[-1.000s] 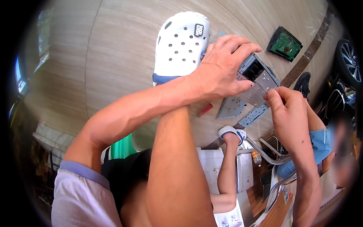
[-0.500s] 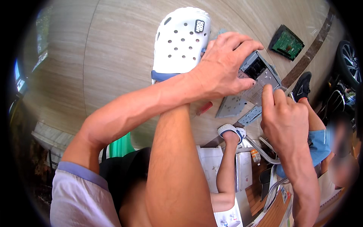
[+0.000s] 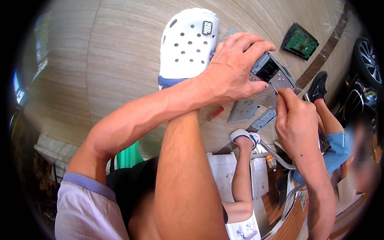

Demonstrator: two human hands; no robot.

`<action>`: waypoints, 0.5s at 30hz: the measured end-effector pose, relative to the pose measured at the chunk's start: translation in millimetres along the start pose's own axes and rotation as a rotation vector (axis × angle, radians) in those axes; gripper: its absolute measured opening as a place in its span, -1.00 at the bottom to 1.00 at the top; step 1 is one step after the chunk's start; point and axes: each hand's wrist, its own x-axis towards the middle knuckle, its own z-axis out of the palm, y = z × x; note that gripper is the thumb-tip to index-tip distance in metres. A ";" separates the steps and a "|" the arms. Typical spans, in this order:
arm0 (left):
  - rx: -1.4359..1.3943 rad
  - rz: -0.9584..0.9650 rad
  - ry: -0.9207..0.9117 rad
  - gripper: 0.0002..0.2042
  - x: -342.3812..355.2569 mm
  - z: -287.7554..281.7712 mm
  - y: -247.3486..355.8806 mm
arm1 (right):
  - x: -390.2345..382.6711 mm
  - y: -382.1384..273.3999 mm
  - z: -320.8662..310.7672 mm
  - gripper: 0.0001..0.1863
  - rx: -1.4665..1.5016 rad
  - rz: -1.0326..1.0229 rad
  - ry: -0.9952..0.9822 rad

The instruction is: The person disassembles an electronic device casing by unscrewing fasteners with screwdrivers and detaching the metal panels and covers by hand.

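My left hand [image 3: 236, 68] grips a grey metal electronics box [image 3: 276, 74] from above and holds it over the floor. My right hand [image 3: 298, 124] is just below the box and pinches a thin metal tool [image 3: 274, 88] whose tip touches the box's lower edge. My bare leg [image 3: 180, 180] runs up the middle under my left forearm and ends in a white perforated clog [image 3: 188, 44].
A red-handled screwdriver [image 3: 215, 113] and two loose grey metal panels [image 3: 244, 110] lie on the beige tiled floor. A green circuit board [image 3: 300, 42] lies at the far right. Another person in blue shorts [image 3: 336, 148] sits at the right, one white shoe [image 3: 244, 136] near the panels.
My right hand has shifted slightly down and left, and its fingers have closed around the thin tool at the box's edge. My left hand keeps its hold on the box.
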 end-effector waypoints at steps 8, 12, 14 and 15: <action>0.007 -0.018 -0.033 -0.32 -0.3 -1.2 2.1 | -8.9 5.2 4.3 -0.75 -0.499 -0.322 0.177; 0.007 -0.008 -0.016 -0.33 -1.4 -1.2 1.4 | -6.8 15.6 6.4 -0.63 -0.723 -0.500 0.193; 0.024 -0.014 -0.016 -0.33 -2.5 -2.3 0.2 | -3.1 16.3 5.6 -0.61 -0.787 -0.559 0.115; 0.034 -0.026 -0.019 -0.34 -3.3 -2.8 -0.9 | 0.0 15.3 6.3 -0.61 -0.775 -0.566 0.115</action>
